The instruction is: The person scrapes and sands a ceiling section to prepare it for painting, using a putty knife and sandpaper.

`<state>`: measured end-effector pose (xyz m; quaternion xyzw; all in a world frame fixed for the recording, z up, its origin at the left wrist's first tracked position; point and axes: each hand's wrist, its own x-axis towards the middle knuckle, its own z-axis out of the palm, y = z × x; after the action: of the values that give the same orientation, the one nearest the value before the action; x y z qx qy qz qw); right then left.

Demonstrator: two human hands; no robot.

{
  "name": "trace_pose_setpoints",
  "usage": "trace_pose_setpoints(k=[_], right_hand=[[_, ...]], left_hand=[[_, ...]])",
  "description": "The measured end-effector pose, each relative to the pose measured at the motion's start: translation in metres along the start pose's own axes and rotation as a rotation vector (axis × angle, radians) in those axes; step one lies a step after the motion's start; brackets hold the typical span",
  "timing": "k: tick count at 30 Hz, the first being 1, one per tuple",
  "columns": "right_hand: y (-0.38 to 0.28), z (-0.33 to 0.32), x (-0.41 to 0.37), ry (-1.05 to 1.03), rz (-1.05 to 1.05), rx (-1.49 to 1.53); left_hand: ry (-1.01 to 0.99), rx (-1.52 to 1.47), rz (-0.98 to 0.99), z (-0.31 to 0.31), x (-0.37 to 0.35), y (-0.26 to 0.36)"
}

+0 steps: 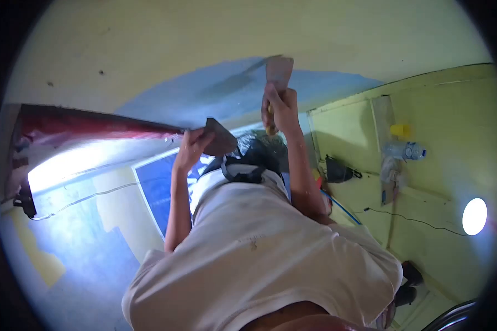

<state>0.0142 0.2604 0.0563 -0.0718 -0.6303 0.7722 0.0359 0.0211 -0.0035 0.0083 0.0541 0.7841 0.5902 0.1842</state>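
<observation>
Plaster made up the pale yellow surface (149, 38) that filled the top of the view, and a broad blue patch (204, 94) ran across it. Below the blue patch stood a person in a white shirt (259, 248), seen from behind, with both arms lifted toward it. A red curtain (94, 124) stretched away from the patch's lower left edge, above a bright window opening. To the right of the patch a yellow-green wall (442, 182) carried a narrow shelf.

The right hand (281, 107) was closed tight round the handle of a putty knife (279, 70). Its wide blade lay flat against the upper right part of the blue patch, beside a grey smear. The left hand (190, 146) hung just under the patch's lower edge, its fingers curled round the rim of a dark flat plate (222, 138). The plate was tilted and sat apart from the knife; whether it carried any filler could not be told.

Well to the right of the patch, on the shelf, a clear plastic bottle (408, 150) lay on its side. A small yellow cup (400, 131) stood just above the bottle. A black bag (337, 171) sat lower down, nearer the person's right arm. A round white lamp (474, 216) glowed at the far right, farthest from the patch.
</observation>
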Motion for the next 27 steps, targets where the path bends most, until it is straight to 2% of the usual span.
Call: trace_pose_setpoints(k=[3,8,9,11,13,14,16,22,23,26,27], right_hand=[[0.021,-0.014,0.0,-0.021,-0.004,0.017],[0.015,-0.006,0.009,-0.027,-0.053,0.061],[0.016,-0.008,0.009,-0.025,-0.048,0.042],[0.023,-0.015,0.002,-0.029,-0.026,0.005],[0.002,-0.006,0.009,-0.072,-0.083,-0.023],[-0.004,-0.004,0.008,-0.083,-0.104,-0.046],[0.011,-0.013,0.014,-0.078,-0.089,0.001],[0.007,0.002,0.017,-0.109,-0.093,0.003],[0.018,-0.003,0.014,-0.107,-0.093,-0.036],[0.017,0.0,0.004,-0.086,-0.032,0.048],[0.005,0.014,0.008,-0.051,-0.076,0.08]], left_hand=[[-0.094,-0.081,0.02,-0.002,0.006,-0.01],[-0.067,-0.115,0.026,-0.001,0.007,-0.008],[-0.057,-0.148,-0.011,0.001,0.003,0.01],[-0.022,-0.144,-0.016,0.004,0.002,0.006],[-0.014,-0.153,-0.01,0.004,0.002,-0.004],[-0.036,-0.057,-0.098,0.002,0.001,-0.009],[0.019,-0.137,0.015,0.01,0.002,0.003],[0.035,-0.154,-0.012,0.002,-0.001,0.004],[0.034,-0.147,-0.037,0.003,0.0,-0.012],[0.091,-0.12,-0.062,0.004,-0.007,-0.001],[0.096,-0.134,-0.052,-0.001,-0.006,-0.001]])
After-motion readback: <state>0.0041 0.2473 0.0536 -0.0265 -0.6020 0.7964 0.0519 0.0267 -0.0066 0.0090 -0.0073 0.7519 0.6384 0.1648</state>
